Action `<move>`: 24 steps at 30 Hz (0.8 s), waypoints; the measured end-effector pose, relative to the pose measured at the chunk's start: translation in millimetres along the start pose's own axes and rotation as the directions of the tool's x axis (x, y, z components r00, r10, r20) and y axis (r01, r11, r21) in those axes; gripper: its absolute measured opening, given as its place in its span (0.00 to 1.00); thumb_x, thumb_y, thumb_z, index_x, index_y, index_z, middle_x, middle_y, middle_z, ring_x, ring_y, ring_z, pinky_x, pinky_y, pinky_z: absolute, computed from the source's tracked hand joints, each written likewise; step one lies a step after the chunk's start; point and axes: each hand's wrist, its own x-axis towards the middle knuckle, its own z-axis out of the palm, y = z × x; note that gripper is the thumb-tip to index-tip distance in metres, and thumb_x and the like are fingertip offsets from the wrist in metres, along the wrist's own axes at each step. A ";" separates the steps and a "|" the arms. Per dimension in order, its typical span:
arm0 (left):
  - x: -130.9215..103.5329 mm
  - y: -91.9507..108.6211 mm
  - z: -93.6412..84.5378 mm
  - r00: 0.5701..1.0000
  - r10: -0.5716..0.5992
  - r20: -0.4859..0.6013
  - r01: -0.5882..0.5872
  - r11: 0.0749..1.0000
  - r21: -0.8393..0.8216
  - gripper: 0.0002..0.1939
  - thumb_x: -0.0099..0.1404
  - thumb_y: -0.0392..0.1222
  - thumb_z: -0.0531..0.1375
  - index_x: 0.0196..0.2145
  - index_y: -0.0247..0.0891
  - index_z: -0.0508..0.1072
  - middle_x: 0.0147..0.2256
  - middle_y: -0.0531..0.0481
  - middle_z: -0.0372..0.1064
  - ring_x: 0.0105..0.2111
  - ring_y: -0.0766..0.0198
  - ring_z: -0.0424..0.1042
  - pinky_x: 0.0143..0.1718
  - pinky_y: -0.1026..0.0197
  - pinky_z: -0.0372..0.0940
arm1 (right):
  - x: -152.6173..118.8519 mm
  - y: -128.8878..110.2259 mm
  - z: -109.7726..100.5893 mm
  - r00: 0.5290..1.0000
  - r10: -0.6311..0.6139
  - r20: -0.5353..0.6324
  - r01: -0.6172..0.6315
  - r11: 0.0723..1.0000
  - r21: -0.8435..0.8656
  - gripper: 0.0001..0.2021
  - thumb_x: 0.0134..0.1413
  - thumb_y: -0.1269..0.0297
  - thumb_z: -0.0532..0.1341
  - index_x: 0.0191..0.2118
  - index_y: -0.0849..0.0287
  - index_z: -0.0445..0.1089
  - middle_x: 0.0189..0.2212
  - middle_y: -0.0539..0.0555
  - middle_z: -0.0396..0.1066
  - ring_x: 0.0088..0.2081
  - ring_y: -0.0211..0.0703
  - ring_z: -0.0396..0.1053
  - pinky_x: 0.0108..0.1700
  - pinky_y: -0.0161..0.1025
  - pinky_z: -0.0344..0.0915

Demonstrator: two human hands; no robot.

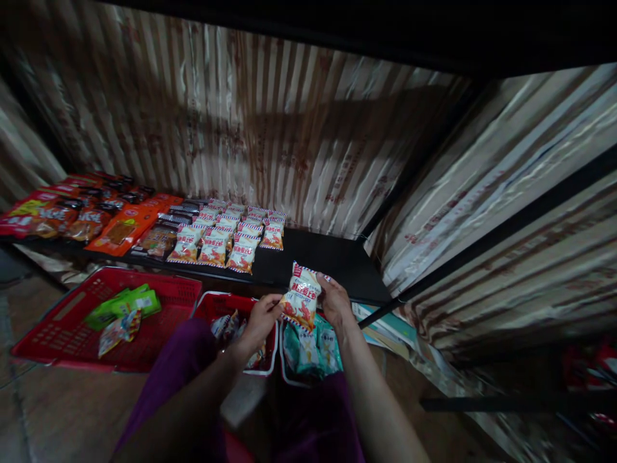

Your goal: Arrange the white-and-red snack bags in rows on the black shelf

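Left hand [260, 321] is narrowed, its thumb and fingertips pinching the left edge of a white and orange snack packet [303, 297]; right hand [335, 301] curls partly closed around the packet's right side. Held between the 2 hands, the packet is in the air in front of the black shelf [322, 251], its printed face turned up toward the camera, above the gap between 2 white-rimmed baskets.

Of these, the right basket [283, 366] contains teal packets [308, 350], while the middle basket [231, 294], red inside, holds mixed packets [226, 326] partly hidden by the left arm. Farther left, a wide red basket [62, 334] holds bright green packets [144, 300] with 1 multicoloured packet [120, 331] lying against them. On the shelf, matching white and orange packets [214, 244] lie in rows beside orange packets [123, 231]
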 end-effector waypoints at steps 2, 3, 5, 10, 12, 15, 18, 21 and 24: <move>-9.3 10.2 -6.2 1.000 -0.006 0.017 0.006 1.000 0.006 0.17 0.50 0.45 0.64 0.38 0.36 0.74 0.27 0.51 0.71 0.26 0.67 0.67 0.29 0.65 0.61 | -7.6 0.0 8.8 1.000 -0.020 0.007 0.020 1.000 0.008 0.18 0.25 0.60 0.74 0.26 0.59 0.71 0.20 0.48 0.74 0.20 0.37 0.69 0.22 0.33 0.64; -12.9 13.8 -8.9 1.000 -0.009 0.030 0.008 1.000 0.016 0.17 0.51 0.46 0.63 0.38 0.36 0.74 0.25 0.52 0.70 0.25 0.68 0.65 0.28 0.66 0.60 | -11.7 -0.1 13.0 0.999 -0.030 0.010 0.030 0.999 0.012 0.17 0.26 0.60 0.74 0.26 0.59 0.71 0.20 0.48 0.74 0.21 0.37 0.69 0.22 0.33 0.64; -18.4 16.9 -14.1 0.999 -0.009 0.049 0.007 0.999 0.043 0.15 0.52 0.46 0.62 0.36 0.36 0.74 0.22 0.54 0.67 0.23 0.69 0.63 0.26 0.66 0.58 | -20.8 -0.4 21.0 0.998 -0.048 0.029 0.048 0.999 0.015 0.16 0.27 0.60 0.74 0.26 0.59 0.71 0.21 0.48 0.74 0.21 0.37 0.69 0.23 0.33 0.64; -27.1 8.9 -28.4 0.997 0.045 0.062 -0.051 0.995 0.091 0.11 0.52 0.47 0.61 0.28 0.35 0.73 0.22 0.55 0.66 0.22 0.70 0.61 0.25 0.67 0.56 | -42.3 -2.2 36.1 0.993 -0.028 0.117 0.029 1.000 -0.010 0.16 0.28 0.61 0.73 0.26 0.60 0.72 0.20 0.49 0.74 0.21 0.39 0.70 0.24 0.35 0.66; -30.0 6.6 -33.6 0.995 0.070 0.071 -0.077 0.992 0.096 0.12 0.52 0.47 0.61 0.28 0.35 0.73 0.24 0.54 0.68 0.24 0.69 0.62 0.26 0.67 0.56 | -48.0 -2.1 40.9 0.993 -0.012 0.119 0.012 1.000 0.007 0.15 0.27 0.62 0.73 0.26 0.60 0.71 0.19 0.49 0.74 0.21 0.40 0.70 0.25 0.35 0.67; -34.1 8.3 -40.0 0.993 0.094 0.066 -0.099 0.991 0.088 0.12 0.51 0.47 0.61 0.28 0.35 0.72 0.25 0.53 0.69 0.25 0.68 0.64 0.26 0.66 0.56 | -53.9 0.2 48.6 0.997 -0.006 0.077 0.001 0.998 0.063 0.14 0.27 0.65 0.73 0.25 0.60 0.70 0.19 0.48 0.73 0.21 0.38 0.70 0.25 0.34 0.67; -38.4 12.9 -44.6 0.994 0.090 0.066 -0.096 0.991 0.093 0.11 0.51 0.47 0.61 0.26 0.35 0.71 0.24 0.54 0.67 0.24 0.68 0.63 0.26 0.66 0.56 | -58.4 3.9 56.3 0.999 -0.023 0.042 0.019 0.997 0.081 0.13 0.28 0.67 0.72 0.25 0.60 0.70 0.18 0.48 0.73 0.19 0.38 0.69 0.24 0.34 0.67; -43.1 17.7 -49.1 0.993 0.085 0.077 -0.093 0.991 0.099 0.12 0.52 0.48 0.61 0.25 0.35 0.71 0.24 0.53 0.68 0.25 0.68 0.64 0.27 0.66 0.57 | -61.2 7.0 61.7 0.999 -0.045 0.002 0.045 0.995 0.090 0.12 0.30 0.68 0.71 0.24 0.59 0.69 0.18 0.47 0.73 0.19 0.38 0.69 0.25 0.35 0.69; -46.2 25.2 -53.8 0.991 0.082 0.109 -0.092 0.991 0.093 0.14 0.53 0.50 0.61 0.28 0.35 0.72 0.28 0.51 0.71 0.29 0.65 0.67 0.32 0.64 0.61 | -62.6 9.3 63.4 0.998 -0.056 -0.006 0.056 0.993 0.106 0.11 0.31 0.68 0.71 0.24 0.59 0.68 0.18 0.47 0.73 0.20 0.39 0.70 0.27 0.36 0.70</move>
